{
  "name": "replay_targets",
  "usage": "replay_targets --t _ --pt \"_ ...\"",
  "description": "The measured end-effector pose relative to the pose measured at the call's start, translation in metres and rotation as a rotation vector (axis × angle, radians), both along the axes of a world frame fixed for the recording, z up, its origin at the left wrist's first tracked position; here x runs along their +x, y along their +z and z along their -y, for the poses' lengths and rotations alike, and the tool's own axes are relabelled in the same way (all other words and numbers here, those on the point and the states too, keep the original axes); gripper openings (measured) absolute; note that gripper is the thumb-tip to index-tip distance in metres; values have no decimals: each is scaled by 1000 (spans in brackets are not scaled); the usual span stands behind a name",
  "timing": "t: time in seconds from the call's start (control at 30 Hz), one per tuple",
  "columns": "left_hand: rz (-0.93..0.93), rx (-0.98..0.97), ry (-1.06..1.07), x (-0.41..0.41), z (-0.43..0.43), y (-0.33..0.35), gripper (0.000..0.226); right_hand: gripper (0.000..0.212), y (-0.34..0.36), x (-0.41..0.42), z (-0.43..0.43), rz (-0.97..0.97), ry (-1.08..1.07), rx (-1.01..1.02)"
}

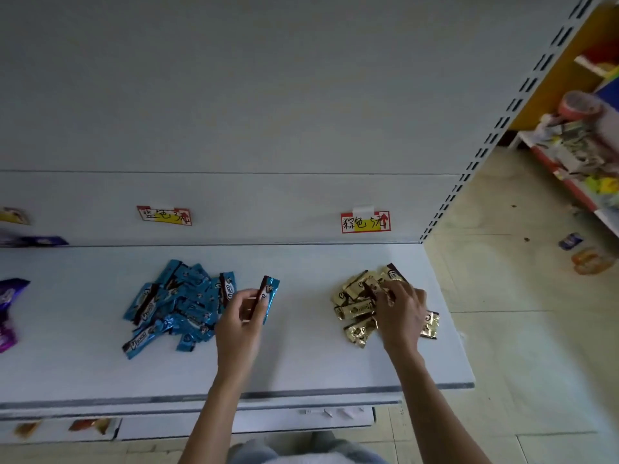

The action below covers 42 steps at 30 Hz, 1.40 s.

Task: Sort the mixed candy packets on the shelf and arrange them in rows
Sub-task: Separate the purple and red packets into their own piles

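Note:
A heap of several blue candy packets [174, 306] lies on the white shelf [301, 356], left of middle. My left hand [239, 324] pinches one blue packet [269, 294] just right of that heap, holding it upright. A pile of several gold packets [360, 304] lies on the right part of the shelf. My right hand [400, 311] rests on top of the gold pile with its fingers curled among the packets; whether it grips one I cannot tell. One gold packet [430, 324] peeks out to the right of that hand.
Purple packets [8, 313] lie at the far left edge. Two handwritten tags [164, 216] [365, 222] hang on the back panel above the piles. A lower shelf [60, 428] holds some wrappers. Another stocked rack [582, 155] stands at the right, with items on the floor [586, 256].

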<state>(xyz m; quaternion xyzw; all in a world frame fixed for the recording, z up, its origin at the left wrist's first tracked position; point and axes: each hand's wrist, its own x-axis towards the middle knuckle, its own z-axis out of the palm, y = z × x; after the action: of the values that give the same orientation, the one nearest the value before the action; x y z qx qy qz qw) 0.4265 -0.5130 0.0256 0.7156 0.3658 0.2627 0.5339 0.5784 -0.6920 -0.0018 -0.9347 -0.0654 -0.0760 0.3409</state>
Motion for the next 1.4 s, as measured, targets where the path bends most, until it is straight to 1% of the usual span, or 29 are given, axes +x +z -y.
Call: replay_targets --t 0.07,0.13,0.2,0.27,0.4,0.47,0.57,0.67,0.77,0.87,0.93,1.03,1.13,1.2,1.3,1.4 --pt "-7 16 28 -4 -4 1 7 20 6 -8 -9 33 19 39" --pt "-13 17 37 -12 -10 0 11 19 14 -18 -21 21 63 149" --pt "-11 17 55 -21 -20 0 14 18 23 -32 -38 -98 167 320" --pt "5 24 84 -32 -34 1 14 21 32 -48 -56 -173 275 391" --pt "25 70 147 -52 -63 0 12 26 37 -85 -89 -228 392 387" --pt "5 124 185 -57 -78 -5 11 28 36 -100 -101 -250 430 370" --pt "-107 223 214 -61 -100 -20 11 28 33 -118 -115 -273 452 355" --pt "-232 300 187 -68 -116 -26 21 27 33 -132 -125 -304 432 359" --pt "-212 246 140 -86 -130 -17 21 25 36 -140 -134 -314 392 382" --pt "-132 122 134 -119 -146 1 17 26 41 -150 -150 -328 395 419" --pt "-60 41 172 -143 -155 16 12 25 48 -162 -168 -354 438 453" --pt "64 -40 266 -180 -157 39 16 27 62 -188 -198 -404 592 479" --pt "121 -55 353 -222 -153 60 20 23 79 -218 -228 -444 772 501" --pt "116 -33 429 -252 -147 70 20 21 89 -240 -243 -472 894 495" --pt "106 -1 604 -296 -126 75 16 23 96 -272 -253 -538 1095 450" --pt "62 50 782 -333 -98 71 23 25 94 -302 -255 -594 1225 426"
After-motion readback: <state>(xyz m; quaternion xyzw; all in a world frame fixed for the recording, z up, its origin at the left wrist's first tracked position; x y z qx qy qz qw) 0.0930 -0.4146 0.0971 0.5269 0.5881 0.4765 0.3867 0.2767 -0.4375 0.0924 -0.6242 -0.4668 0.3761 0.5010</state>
